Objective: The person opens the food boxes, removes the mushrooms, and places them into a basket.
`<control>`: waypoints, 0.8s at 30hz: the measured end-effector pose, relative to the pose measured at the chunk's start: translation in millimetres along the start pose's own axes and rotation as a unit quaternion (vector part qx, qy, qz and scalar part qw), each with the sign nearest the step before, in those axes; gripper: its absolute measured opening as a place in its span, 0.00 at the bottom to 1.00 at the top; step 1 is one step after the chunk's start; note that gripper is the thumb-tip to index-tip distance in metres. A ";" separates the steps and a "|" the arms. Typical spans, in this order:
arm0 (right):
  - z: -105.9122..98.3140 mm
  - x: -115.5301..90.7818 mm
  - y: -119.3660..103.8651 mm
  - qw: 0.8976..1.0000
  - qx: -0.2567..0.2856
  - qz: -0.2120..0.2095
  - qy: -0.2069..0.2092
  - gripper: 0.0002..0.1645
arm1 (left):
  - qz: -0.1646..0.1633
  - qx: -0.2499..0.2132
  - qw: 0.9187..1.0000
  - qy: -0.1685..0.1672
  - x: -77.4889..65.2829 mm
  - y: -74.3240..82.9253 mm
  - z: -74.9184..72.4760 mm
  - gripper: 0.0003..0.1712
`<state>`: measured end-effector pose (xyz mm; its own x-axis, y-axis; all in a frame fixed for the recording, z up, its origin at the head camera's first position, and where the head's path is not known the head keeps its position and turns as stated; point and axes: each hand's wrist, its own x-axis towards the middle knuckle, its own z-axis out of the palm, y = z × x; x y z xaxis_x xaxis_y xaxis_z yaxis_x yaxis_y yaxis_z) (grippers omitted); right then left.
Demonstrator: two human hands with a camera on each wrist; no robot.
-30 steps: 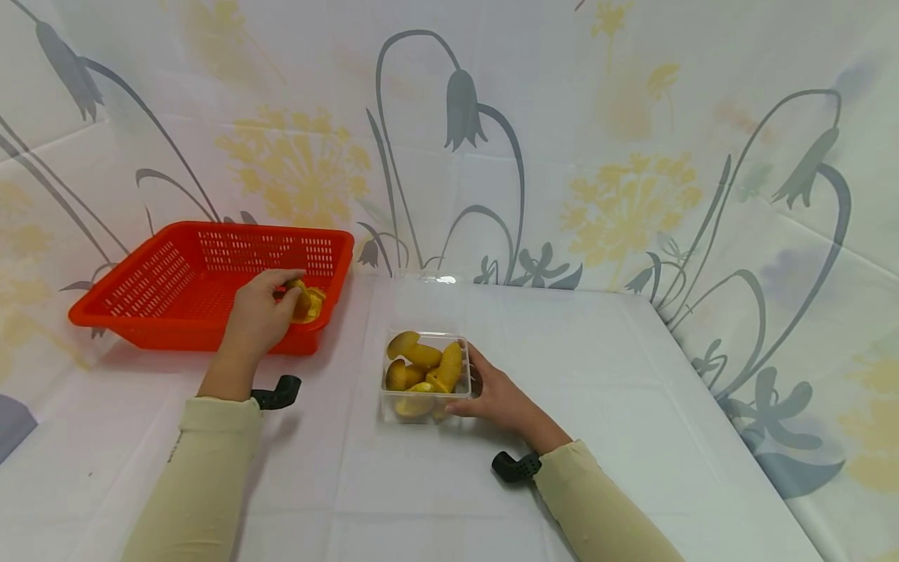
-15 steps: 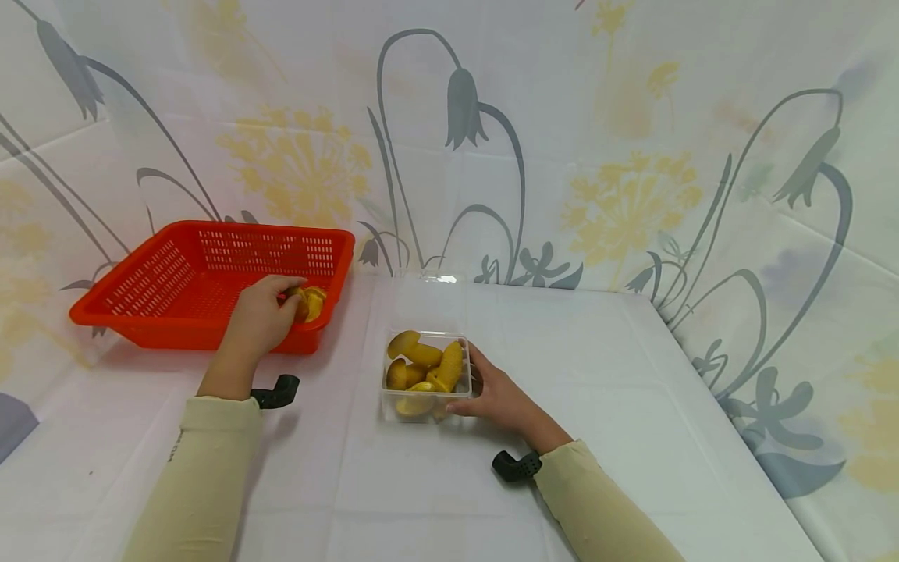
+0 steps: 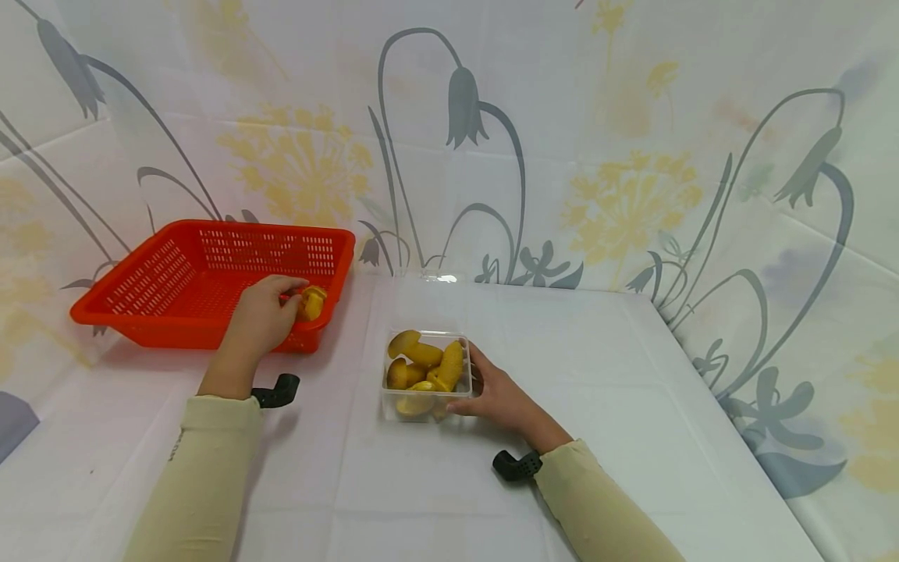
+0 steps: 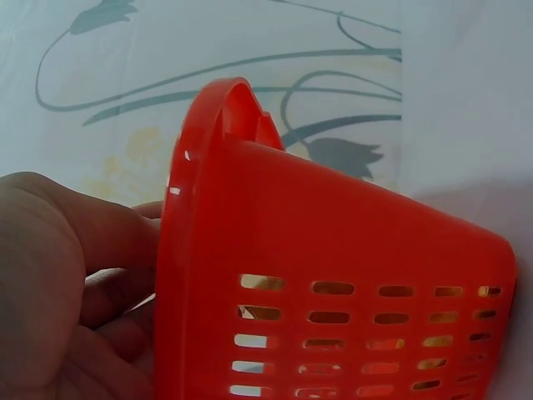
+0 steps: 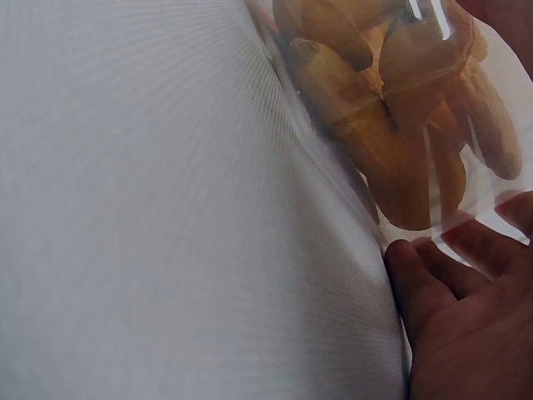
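My left hand (image 3: 261,314) reaches over the near rim of a red plastic basket (image 3: 168,332), its fingertips down at yellow mushrooms (image 3: 313,303) in the right end. Whether it grips one I cannot tell. In the left wrist view the basket's slotted wall (image 4: 333,217) hides the fingertips. On the white cloth, my right hand (image 3: 500,396) holds a clear plastic box (image 3: 425,395) by its right side, thumb at the front and fingers behind. Several yellow mushrooms with brownish caps (image 3: 403,343) fill the box. Through its clear wall, mushrooms (image 5: 400,158) show in the right wrist view.
A white cloth (image 3: 421,484) covers the table, and a flower-printed cloth (image 3: 548,140) hangs behind it. A clear shiny item (image 3: 441,278) lies at the back edge. At far left a grey object (image 3: 14,425) is partly in view.
My left hand has dipped slightly deeper among the mushrooms in the basket, and the brownish piece by its fingertips is now less visible. The right hand and the box have stayed in place.
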<state>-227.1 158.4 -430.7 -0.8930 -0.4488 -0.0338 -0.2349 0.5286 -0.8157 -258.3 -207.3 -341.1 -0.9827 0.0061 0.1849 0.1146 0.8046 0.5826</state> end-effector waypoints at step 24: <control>0.9 0.9 1.5 1.000 0.007 -0.002 0.005 0.68 | 0.060 -0.020 0.998 -0.001 -5.1 28.4 6.8 0.20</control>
<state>-227.9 158.2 -432.4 -0.8961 -0.4431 -0.0251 -0.2326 0.5170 -0.8238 -251.0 -180.4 -330.9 -0.9622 0.1020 0.2527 0.2365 0.7732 0.5884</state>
